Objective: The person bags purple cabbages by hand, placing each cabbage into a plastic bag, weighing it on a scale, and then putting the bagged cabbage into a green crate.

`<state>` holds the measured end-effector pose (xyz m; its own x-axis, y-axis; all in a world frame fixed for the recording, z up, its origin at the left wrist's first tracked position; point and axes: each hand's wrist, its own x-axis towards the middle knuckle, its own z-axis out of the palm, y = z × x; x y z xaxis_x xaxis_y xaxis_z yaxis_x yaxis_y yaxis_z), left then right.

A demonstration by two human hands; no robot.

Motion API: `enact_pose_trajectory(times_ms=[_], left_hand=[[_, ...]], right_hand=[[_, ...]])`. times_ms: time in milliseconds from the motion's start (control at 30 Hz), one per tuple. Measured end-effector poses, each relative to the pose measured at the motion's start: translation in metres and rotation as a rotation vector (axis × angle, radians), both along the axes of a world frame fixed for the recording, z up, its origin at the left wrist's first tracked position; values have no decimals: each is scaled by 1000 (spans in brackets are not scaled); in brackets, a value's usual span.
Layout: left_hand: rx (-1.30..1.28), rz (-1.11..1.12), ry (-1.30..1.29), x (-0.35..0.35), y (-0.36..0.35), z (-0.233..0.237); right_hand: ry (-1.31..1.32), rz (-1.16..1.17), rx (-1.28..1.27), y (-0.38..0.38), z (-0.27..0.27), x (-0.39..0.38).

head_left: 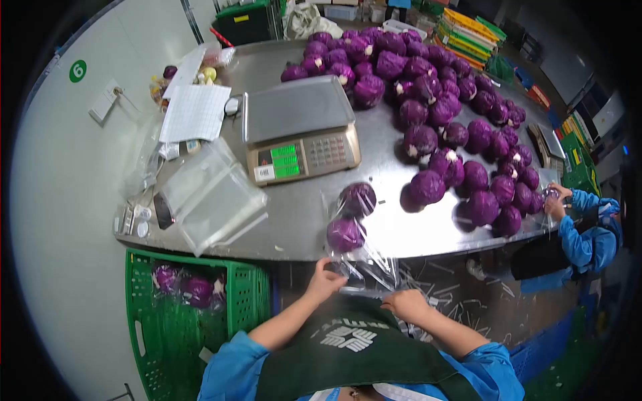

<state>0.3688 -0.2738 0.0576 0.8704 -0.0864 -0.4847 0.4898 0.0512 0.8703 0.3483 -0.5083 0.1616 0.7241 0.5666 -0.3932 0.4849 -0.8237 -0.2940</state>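
Note:
Two red cabbages, one behind the other, lie at the table's front edge inside a clear plastic bag. The bag's near end hangs over the edge towards my body. My left hand pinches the left side of that end between thumb and fingers. On the other side, my right hand is closed on the bag's right corner. Both hands are in front of my dark green apron, below the tabletop edge. Glare on the film hides some of its folds.
A digital scale stands behind the cabbages. Flat plastic bags and printed sheets lie left. Many loose red cabbages cover the right side. A green crate with bagged cabbages stands below left. A co-worker handles a bag far right.

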Motion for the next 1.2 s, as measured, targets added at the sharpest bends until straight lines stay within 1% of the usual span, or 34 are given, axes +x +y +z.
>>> enact_pose_trajectory(times_ms=[33,100,133,167,200,233,300,333,367,400,467,500,533,567,633,667,733,767,833,900,967,1000,1033,1100,1167,1200], left_hand=[[23,-64,29,4,3,3],[238,20,-110,2,11,-33],[306,68,-83,-6,15,-26],[374,119,-65,-10,17,-19],[381,155,-18,-18,17,-27],[286,149,63,-23,12,-33],[-145,3,123,-16,12,-42],[-221,-52,153,-12,16,-27],[-299,-108,180,-11,18,-11],[-220,-86,147,-12,14,-1],[-212,-97,138,-18,14,13],[-198,-114,142,-23,16,17],[-258,-86,177,-27,16,20],[-258,-80,176,-29,17,20],[-252,-59,181,-30,17,19],[-254,-62,180,-30,17,18],[-345,-93,211,-27,17,17],[-347,-96,208,-28,15,15],[-328,-61,122,-31,11,9],[-337,-19,71,-28,12,-7],[-345,31,20,-29,18,-13],[-283,-53,-31,-34,21,-15],[-222,-132,-77,-40,22,-15],[-257,-112,-11,-40,22,-9],[-322,-67,136,-33,19,5],[-372,-41,133,-31,17,1]], right_hand=[[124,1,-166,9,16,-3],[-30,-120,88,16,9,-8],[-157,-242,360,24,8,-6],[-194,-290,442,35,5,-1],[-235,-338,526,46,1,6],[-239,-336,528,58,-4,10],[-242,-357,555,79,-15,16],[-236,-356,557,86,-19,18],[-207,-326,486,91,-22,21],[-182,-293,415,94,-25,23],[-160,-235,404,98,-29,26],[-127,-188,396,101,-30,24],[-115,-142,324,104,-29,23],[-115,-136,325,107,-29,22],[-194,-19,174,109,-30,21],[-195,-20,172,107,-30,24],[-127,86,221,98,-30,30],[-130,84,218,94,-28,30],[-180,205,354,89,-17,28],[-57,311,423,82,13,11],[154,311,661,61,47,-23],[160,317,655,53,60,-28],[24,173,598,46,70,-32],[-213,-95,519,53,66,-31],[-348,-101,550,77,32,-6],[-366,-121,534,89,7,2]])
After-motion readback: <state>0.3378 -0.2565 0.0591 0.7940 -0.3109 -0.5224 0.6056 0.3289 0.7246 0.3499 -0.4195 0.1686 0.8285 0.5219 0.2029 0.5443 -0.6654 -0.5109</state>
